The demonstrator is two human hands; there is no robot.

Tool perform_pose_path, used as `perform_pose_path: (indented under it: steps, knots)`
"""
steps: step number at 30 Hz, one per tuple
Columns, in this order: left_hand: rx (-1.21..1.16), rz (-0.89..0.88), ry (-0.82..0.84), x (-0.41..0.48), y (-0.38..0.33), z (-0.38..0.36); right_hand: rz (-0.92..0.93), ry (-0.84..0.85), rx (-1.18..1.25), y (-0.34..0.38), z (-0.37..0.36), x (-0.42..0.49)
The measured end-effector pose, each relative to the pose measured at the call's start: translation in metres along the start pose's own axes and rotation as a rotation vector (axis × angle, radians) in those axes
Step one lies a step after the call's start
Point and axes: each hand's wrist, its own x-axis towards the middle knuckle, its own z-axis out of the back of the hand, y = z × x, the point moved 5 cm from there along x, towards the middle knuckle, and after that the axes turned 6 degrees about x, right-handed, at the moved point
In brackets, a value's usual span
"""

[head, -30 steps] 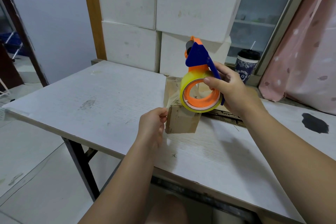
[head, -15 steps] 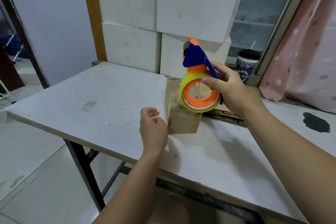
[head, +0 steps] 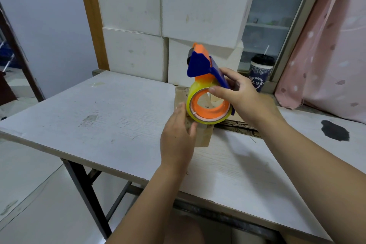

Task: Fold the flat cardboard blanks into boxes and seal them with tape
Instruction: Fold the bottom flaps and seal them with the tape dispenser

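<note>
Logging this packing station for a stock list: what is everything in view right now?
cardboard box: one, brown, on the table
tape dispenser: one, orange and blue with a yellowish roll, held over the box
flat cardboard: a stack, count unclear, brown, behind the box
table: one, white
black mark: one, on the table at right
white blocks: four, stacked at the back
cup: one, dark lid and straw, beside the curtain
curtain: one, pink, right
left hand: flat against the box's side
right hand: grips the dispenser
</note>
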Motion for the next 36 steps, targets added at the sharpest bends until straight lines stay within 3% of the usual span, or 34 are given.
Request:
perform_pose_path:
  steps: [8, 16, 25, 32, 36]
  knots:
    - [0.186, -0.229, -0.100, -0.002, 0.001, 0.003, 0.026, 0.203, -0.240, 0.025, 0.004, 0.012]
    - [0.314, -0.395, -0.008, 0.004, 0.009, 0.004, -0.038, 0.413, -0.444, 0.035, 0.001, 0.030]
    - [0.319, -0.459, -0.024, 0.005, 0.005, 0.009, -0.096, 0.447, -0.604, 0.035, 0.019, 0.030]
    - [0.322, -0.462, 0.003, 0.006, 0.003, 0.013, -0.039, 0.353, -0.653, 0.032, 0.024, 0.026]
    - [0.347, -0.439, 0.063, 0.006, 0.005, 0.016, -0.019, 0.427, -0.817, 0.030, 0.032, 0.022]
